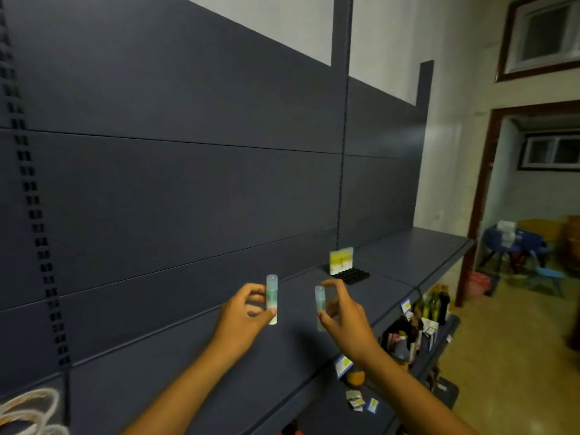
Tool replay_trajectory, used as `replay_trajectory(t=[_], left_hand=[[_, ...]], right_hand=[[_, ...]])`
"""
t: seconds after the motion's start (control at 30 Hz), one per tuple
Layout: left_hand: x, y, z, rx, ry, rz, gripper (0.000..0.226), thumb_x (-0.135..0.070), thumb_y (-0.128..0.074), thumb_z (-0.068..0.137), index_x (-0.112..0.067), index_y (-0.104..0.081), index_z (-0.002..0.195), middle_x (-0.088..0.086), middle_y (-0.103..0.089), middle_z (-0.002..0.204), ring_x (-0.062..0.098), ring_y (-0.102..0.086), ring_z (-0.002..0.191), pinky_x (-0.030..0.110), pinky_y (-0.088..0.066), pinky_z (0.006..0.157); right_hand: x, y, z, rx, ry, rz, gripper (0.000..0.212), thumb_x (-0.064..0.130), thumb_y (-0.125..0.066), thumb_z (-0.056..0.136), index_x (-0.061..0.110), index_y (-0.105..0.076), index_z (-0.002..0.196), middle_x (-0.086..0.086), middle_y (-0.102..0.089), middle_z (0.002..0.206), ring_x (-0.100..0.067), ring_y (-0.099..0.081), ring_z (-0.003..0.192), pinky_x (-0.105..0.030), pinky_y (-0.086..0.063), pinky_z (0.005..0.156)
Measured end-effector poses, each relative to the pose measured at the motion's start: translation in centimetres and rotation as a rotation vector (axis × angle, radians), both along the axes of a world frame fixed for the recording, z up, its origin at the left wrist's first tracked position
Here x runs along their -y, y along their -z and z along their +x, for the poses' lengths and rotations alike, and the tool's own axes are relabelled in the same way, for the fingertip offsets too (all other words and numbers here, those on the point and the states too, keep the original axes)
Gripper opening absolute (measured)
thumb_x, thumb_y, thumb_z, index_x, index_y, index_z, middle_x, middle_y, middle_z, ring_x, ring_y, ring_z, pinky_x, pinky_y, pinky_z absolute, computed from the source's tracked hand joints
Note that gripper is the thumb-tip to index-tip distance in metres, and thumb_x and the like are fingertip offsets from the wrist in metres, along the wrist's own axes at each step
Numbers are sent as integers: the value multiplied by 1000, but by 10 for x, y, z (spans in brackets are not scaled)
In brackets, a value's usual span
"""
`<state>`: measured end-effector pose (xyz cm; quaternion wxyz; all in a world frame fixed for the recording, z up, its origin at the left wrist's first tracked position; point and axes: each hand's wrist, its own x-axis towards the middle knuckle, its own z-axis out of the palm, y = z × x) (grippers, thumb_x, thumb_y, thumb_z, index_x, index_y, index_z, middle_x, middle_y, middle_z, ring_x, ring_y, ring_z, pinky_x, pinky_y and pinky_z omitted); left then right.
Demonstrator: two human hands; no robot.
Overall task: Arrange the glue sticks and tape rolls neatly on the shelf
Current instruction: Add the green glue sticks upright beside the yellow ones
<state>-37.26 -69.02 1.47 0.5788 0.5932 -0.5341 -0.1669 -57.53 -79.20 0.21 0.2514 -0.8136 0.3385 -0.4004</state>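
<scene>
Two glue sticks, pale green, upright | your left hand (243, 312) pinches one (271, 299) | your right hand (340, 318) pinches the blurred other (320, 304) | labels unreadable

2 pale green-banded glue sticks (271, 299) (319, 304) upright above the dark shelf (408, 259).

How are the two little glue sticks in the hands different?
The translucent green-tinted glue stick in the left hand is held higher than the translucent green-tinted glue stick in the right hand. The left one looks sharper and shows its whole length; the right one is blurrier, its bottom behind fingers. Both stand upright, pinched.
</scene>
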Motion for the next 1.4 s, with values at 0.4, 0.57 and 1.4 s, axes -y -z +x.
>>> replay_trajectory(t=[0.4, 0.57, 1.4], left_hand=[[207, 5, -24, -45, 62, -29, 31, -2, -76, 79, -17, -59, 101, 4, -68, 95, 25, -70, 76, 19, -53, 62], [268, 18, -41, -57, 78, -10, 32, 1, -76, 77, -19, -59, 97, 4, -69, 92, 22, -71, 72, 20, -53, 61], [443, 65, -92, 247, -464, -22, 54, -9, -77, 78, -43, -55, 113, -10, -59, 91, 8, -65, 74, 29, -58, 67]], right_hand=[[183, -4, -34, -27, 120, -43, 48, 12, -66, 91, 32, -41, 127, 6, -60, 91, -5, -61, 81, -13, -49, 65], [246, 7, -50, -58, 120, -27, 50, 14, -65, 91, 39, -37, 125, 4, -63, 96, -8, -63, 84, -26, -56, 73], [495, 27, -18, 10, -376, 28, 50, 4, -66, 86, 36, -46, 119, 0, -60, 81, -11, -62, 73, -29, -56, 73]])
